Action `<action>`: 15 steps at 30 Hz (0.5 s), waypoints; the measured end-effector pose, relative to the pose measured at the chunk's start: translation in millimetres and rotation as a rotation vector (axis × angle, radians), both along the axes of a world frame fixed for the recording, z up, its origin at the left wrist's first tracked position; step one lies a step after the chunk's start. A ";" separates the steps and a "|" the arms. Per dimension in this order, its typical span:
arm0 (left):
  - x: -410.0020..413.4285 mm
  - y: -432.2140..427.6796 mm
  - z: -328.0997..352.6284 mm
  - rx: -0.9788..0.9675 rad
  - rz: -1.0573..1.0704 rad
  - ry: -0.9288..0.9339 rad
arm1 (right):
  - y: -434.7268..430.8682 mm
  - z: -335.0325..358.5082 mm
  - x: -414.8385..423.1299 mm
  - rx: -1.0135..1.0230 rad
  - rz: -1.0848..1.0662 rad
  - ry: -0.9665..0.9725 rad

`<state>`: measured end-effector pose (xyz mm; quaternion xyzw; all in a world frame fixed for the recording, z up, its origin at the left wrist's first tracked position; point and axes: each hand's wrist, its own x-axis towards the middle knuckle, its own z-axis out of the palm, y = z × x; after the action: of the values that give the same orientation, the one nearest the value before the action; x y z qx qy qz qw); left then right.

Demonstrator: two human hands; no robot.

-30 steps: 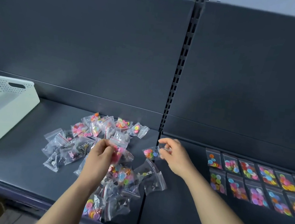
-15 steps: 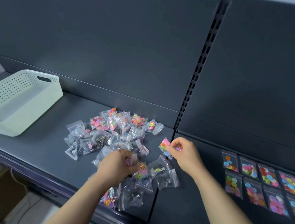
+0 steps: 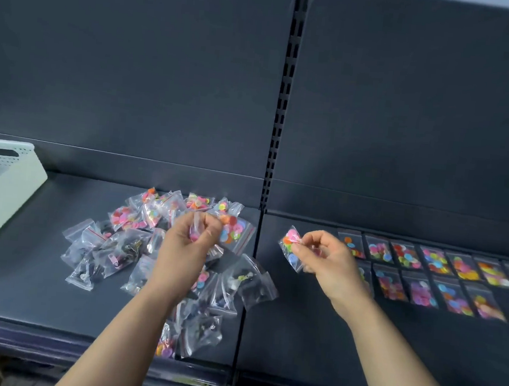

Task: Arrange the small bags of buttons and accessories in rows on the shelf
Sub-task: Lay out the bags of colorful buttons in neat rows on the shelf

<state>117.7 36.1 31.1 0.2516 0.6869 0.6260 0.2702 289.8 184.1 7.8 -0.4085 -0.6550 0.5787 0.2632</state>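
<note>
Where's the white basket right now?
Head view: the basket sits far left on the shelf, left of the bag pile, apart from it.

The left hand (image 3: pixel 188 244) comes up out of the loose pile (image 3: pixel 119 244) and now pinches a small bag (image 3: pixel 194 233) above its back half. The right hand (image 3: pixel 325 260) carries its button bag (image 3: pixel 291 247) past the shelf seam, right up to the laid rows (image 3: pixel 425 269), covering their left end.
</note>
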 end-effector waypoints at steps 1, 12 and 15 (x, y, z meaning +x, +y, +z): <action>10.3 6.1 3.9 0.031 -0.030 -0.056 | 0.9 2.0 10.9 -0.025 -0.018 0.018; 133.2 85.3 -10.8 0.019 -0.316 -0.259 | 40.7 15.8 159.8 -0.140 -0.179 0.038; 181.0 115.0 -8.9 0.025 -0.391 -0.309 | 65.1 16.1 200.0 -0.120 -0.157 0.008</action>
<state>298.7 151.1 22.2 0.2841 0.5680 0.6012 0.4850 489.8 249.2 23.9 -0.4713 -0.5840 0.5962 0.2852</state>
